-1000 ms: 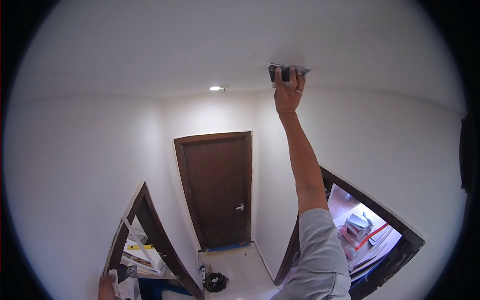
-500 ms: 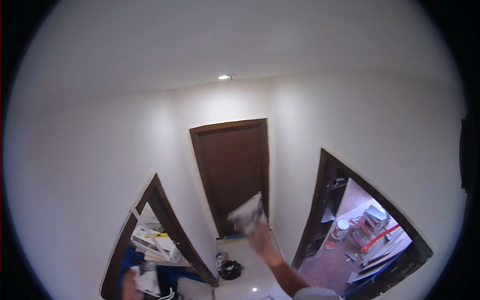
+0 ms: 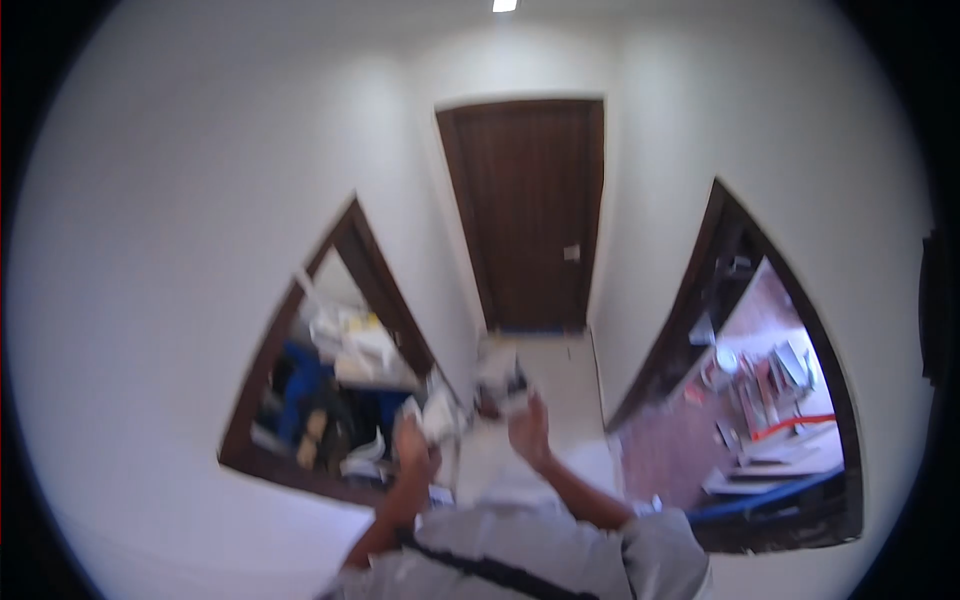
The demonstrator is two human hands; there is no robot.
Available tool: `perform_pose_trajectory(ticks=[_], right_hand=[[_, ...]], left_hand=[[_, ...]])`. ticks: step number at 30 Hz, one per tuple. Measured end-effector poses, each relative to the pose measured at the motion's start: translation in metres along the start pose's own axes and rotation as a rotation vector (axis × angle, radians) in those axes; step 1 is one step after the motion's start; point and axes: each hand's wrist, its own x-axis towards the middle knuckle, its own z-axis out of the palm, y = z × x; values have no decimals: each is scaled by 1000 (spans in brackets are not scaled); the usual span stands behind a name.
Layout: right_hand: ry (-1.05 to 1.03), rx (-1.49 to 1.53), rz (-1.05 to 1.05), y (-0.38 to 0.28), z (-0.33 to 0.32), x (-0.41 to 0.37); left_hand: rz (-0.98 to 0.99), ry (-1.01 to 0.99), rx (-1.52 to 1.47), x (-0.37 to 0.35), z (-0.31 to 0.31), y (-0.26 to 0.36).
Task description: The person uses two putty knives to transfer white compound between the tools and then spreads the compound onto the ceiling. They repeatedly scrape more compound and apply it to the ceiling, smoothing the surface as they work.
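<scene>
Right hand: the right hand (image 3: 530, 432) is closing around the lower edge of a pale flat tool (image 3: 502, 383), which is showing a dark patch beside the fingers; it is looking like a putty knife, though blur is hiding its exact shape.
Right arm: the forearm is slanting from the lower right of centre up and leftward, the elbow bending near the sleeve.
Left hand: the left hand (image 3: 415, 445) is gripping a whitish piece (image 3: 438, 412) just left of the lower centre; its outline is smearing.
Left arm: the forearm is rising from the lower left and leaning rightward, bringing this hand near the other, with a gap between them.
Tool position: the flat tool is hovering below the door in the view, overlapping the pale floor (image 3: 565, 400).
Clothing: a grey shirt (image 3: 560, 535) is filling the bottom centre, a black strap (image 3: 490, 572) crossing it diagonally.
Door: a dark brown door (image 3: 530, 210) is standing shut at the upper centre.
Left doorway: a dark frame (image 3: 255, 385) is enclosing blurred blue and white items.
Right doorway: a red-orange strip (image 3: 795, 424) is lying among boards at the right of the frame.
Light: a ceiling light (image 3: 504, 5) is glowing at the top edge.
</scene>
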Motion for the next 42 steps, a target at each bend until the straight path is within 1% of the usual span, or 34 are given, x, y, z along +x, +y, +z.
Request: perform_pose_trajectory(ticks=[1,2,3,4,5,6,8,10,11,14,15,17,19,22,23,24,25,26,27,29,30,31,32,33,35,38,39,42], right_hand=[[-32,-130,-105,-18,14,-5],[-89,-156,-191,-34,28,-11],[-157,-99,-253,-49,44,-12],[-247,113,-250,-66,63,-16],[-258,74,-292,-66,65,-21],[-272,37,-335,-66,66,-26],[-332,-77,-430,-61,71,-31],[-414,-222,-518,-68,79,-32],[-440,-208,-574,-69,90,-30],[-568,-673,-565,-85,83,-22],[-558,-753,-633,-79,82,-17],[-586,-954,-613,-76,76,-9],[-615,-1105,-606,-71,68,1],[-623,-1348,-464,-66,39,16],[-564,-1331,-375,-66,32,20],[-503,-1314,-285,-64,34,20],[-483,-1219,-254,-64,37,22],[-515,-1226,-202,-66,50,20],[-547,-1233,-150,-68,64,18],[-607,-1267,-24,-55,75,16],[-598,-1277,105,-41,73,16],[-586,-1283,230,-23,68,17],[-574,-1286,351,-6,61,15],[-537,-1193,408,13,50,11],[-466,-1005,521,49,31,2],[-162,-656,1010,74,36,-12],[-140,-542,1113,80,35,-15],[-180,-341,1206,84,35,-18]], left_hand=[[-33,4,-25,-8,15,3],[40,-29,-52,-8,24,-2],[45,-55,-85,-24,44,6],[60,-98,-139,-22,48,2],[44,-80,-136,-31,60,7],[70,-106,-166,-35,64,6],[4,-42,-199,-45,71,13],[-3,7,-164,-52,72,12],[-7,24,-145,-53,69,11],[1,43,-165,-51,65,8],[-7,45,-174,-52,64,9],[-19,50,-196,-57,66,21],[-52,68,-203,-53,53,22],[-52,65,-136,-41,25,19],[-48,60,-99,-36,14,19],[-69,23,22,-29,1,23],[-95,-14,142,-20,-11,27],[-125,-52,262,-14,-20,30],[11,66,453,-11,-20,28],[-20,-155,693,14,-47,24],[-37,-271,811,20,-51,26],[-110,-294,806,26,-51,26],[-118,-348,988,37,-53,27],[-125,-399,1171,51,-58,29],[-236,-435,1363,55,-52,34],[-465,-381,1445,69,-45,27],[-287,-793,1799,82,-58,21],[-698,-387,1564,107,-70,-7]])
